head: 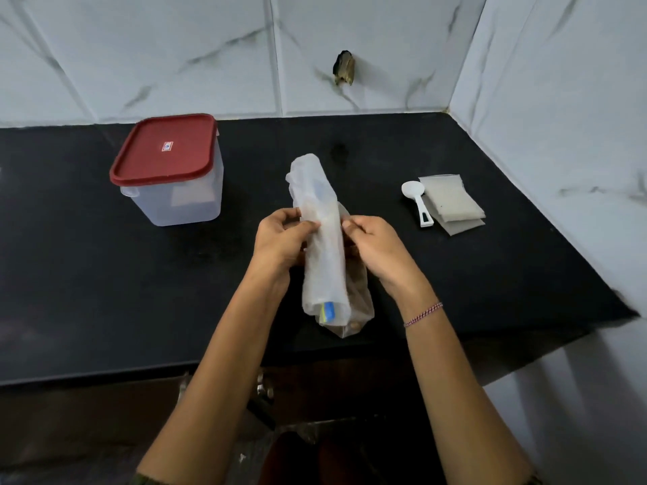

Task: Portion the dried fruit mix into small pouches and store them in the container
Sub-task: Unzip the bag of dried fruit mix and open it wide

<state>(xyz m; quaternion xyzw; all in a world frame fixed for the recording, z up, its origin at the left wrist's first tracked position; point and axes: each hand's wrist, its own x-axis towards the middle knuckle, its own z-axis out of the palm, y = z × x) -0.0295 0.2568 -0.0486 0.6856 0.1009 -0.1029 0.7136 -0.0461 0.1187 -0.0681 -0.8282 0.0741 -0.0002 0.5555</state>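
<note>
Both hands are pinching the rolled plastic bag over the desk, left hand and right hand gripping opposite sides, container sitting well apart.

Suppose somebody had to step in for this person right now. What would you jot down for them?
Left hand and right hand: both pinch the rolled-up top of the bag of fruit mix, at the middle of the black counter.
Container: far left, red lid on.
White scoop and stack of flat pouches: on the right, untouched.
Done: nothing portioned that I can see.
Left: open the bag, scoop mix into pouches, store them in the container.
</note>
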